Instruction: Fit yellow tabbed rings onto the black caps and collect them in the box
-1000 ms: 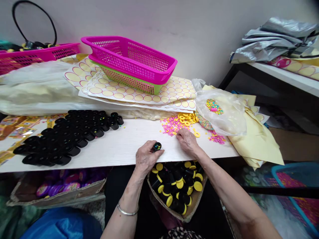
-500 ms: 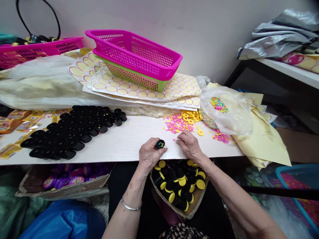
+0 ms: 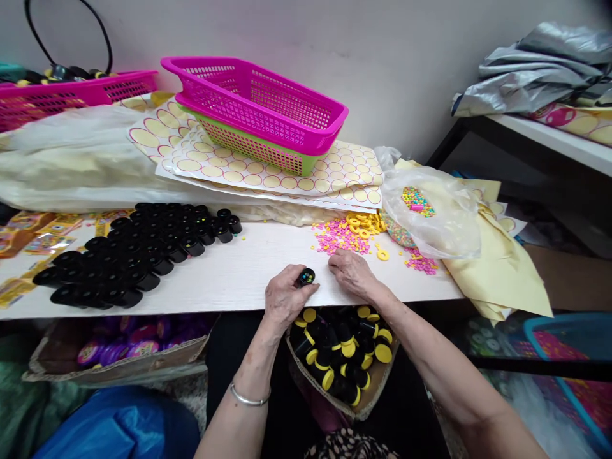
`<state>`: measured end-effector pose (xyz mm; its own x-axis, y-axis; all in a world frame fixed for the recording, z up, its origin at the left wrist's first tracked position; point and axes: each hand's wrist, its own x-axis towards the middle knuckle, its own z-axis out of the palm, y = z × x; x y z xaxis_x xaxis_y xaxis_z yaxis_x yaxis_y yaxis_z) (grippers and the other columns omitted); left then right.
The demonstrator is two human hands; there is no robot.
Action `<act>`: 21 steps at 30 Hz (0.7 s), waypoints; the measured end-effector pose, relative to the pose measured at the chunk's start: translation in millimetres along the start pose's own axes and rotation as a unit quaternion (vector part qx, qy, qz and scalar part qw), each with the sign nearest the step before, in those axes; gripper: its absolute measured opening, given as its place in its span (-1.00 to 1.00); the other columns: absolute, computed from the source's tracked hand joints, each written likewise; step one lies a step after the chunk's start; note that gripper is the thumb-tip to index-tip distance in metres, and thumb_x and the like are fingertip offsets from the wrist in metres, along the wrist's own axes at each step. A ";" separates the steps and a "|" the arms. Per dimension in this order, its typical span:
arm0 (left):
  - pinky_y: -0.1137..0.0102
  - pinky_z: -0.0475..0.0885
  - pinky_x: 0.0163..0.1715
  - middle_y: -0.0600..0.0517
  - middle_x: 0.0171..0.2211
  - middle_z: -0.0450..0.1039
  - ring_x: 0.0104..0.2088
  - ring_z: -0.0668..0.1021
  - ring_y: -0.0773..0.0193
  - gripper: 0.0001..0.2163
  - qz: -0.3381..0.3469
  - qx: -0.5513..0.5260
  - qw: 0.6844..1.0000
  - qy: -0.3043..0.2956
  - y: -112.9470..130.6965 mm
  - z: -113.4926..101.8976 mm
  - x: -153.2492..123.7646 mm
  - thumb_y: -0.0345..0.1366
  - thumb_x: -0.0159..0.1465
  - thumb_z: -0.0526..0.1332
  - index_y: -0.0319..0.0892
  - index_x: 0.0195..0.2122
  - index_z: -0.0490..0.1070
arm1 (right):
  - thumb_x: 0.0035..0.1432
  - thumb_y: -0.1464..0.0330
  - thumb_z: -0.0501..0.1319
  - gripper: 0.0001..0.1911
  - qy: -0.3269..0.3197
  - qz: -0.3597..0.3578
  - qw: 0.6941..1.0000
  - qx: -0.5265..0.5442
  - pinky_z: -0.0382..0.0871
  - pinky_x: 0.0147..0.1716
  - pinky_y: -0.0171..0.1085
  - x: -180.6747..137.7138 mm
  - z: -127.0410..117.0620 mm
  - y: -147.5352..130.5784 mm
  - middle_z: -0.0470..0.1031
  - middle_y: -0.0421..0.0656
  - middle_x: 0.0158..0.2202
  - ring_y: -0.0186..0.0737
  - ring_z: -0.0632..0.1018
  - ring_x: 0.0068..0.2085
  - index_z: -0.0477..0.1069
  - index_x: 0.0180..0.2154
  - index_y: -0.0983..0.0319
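My left hand [image 3: 283, 294] is closed around a small black cup [image 3: 305, 277] with coloured beads inside, resting at the near edge of the white table [image 3: 239, 274]. Just to its right, my right hand [image 3: 350, 271] lies on the table with fingers curled in a pinch; what they hold is too small to see. Ahead of that hand lies a scatter of pink beads [image 3: 335, 237] and yellow rings [image 3: 364, 225]. A cluster of open black cups [image 3: 138, 252] stands on the table at the left.
Stacked pink and green baskets [image 3: 261, 111] sit on sheets of round stickers [image 3: 287, 172]. A clear bag of mixed beads [image 3: 425, 213] lies at the right. Below the table edge, a box of black cups with yellow lids [image 3: 342, 354] rests at my lap.
My right hand has drawn back from the pink beads toward the cup in my left hand. The left hand has kept hold of the cup.
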<state>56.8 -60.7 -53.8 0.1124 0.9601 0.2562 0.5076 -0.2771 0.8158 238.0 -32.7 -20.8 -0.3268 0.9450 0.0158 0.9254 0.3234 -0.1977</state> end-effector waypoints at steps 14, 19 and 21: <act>0.49 0.27 -0.40 0.12 -0.40 0.39 -0.42 0.40 0.38 -0.80 0.007 0.004 1.000 -0.008 0.8 -1.2 0.1 -0.26 0.03 0.29 -0.12 -0.30 0.41 | -0.13 0.51 0.11 -0.78 -0.066 0.118 0.988 0.069 0.15 -0.46 -0.36 33.9 -13.9 4.0 0.51 -0.12 -0.46 -0.25 0.45 -0.40 0.52 -0.44 0.27; 0.50 0.26 -0.42 0.13 -0.40 0.38 -0.41 0.39 0.39 -0.80 0.004 -0.001 1.000 -0.011 0.4 -1.0 0.1 -0.27 0.02 0.29 -0.12 -0.31 0.41 | -0.02 0.48 0.08 -0.78 -0.039 0.122 0.989 0.075 0.19 -0.38 -0.37 26.3 -9.6 6.1 0.52 -0.12 -0.39 -0.26 0.46 -0.32 0.49 -0.39 0.25; 0.50 0.26 -0.43 0.14 -0.41 0.37 -0.42 0.39 0.39 -0.78 -0.002 -0.001 1.000 -0.007 -0.2 -0.7 -0.4 -0.26 0.01 0.31 -0.11 -0.30 0.41 | 0.02 0.45 0.08 -0.80 -0.023 0.114 0.991 0.071 0.18 -0.37 -0.36 20.2 -6.6 5.9 0.51 -0.13 -0.38 -0.25 0.46 -0.31 0.48 -0.39 0.24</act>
<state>56.1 -61.0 -53.7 0.1231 0.9616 0.2453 0.5064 -0.2734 0.8178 238.1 -11.5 -15.2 -0.1245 0.9882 -0.0898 0.9406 0.0887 -0.3278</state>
